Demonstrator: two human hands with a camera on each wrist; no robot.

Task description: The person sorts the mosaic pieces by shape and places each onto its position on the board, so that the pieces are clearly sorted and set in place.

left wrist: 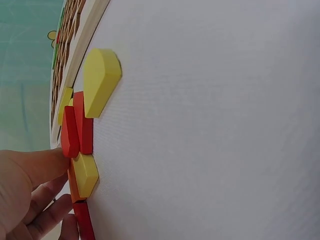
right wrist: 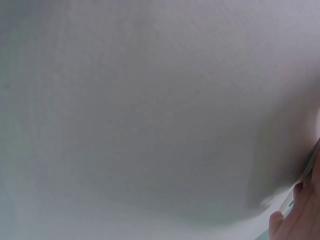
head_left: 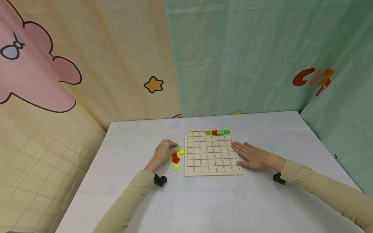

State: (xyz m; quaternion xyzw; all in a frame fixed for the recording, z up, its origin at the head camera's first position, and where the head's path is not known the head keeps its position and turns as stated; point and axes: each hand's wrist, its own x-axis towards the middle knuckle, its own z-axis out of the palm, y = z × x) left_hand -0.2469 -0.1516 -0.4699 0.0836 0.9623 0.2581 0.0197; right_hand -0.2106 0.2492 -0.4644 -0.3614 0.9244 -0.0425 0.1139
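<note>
Left of the grid board (head_left: 211,155), the loose tiles (head_left: 175,159) look light and stiff, best pinched by their edges; whether the left hand's (head_left: 163,151) fingers grip one I cannot tell, while the right hand (head_left: 253,156) rests straight-fingered on the board's right edge.

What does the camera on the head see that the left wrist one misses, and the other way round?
Only the head view: the right hand at the edge of the board, and a printed orange star.
Only the left wrist view: an orange piece, partly hidden by a yellow piece.
Both: the left hand, the board, yellow pieces and red pieces.
</note>
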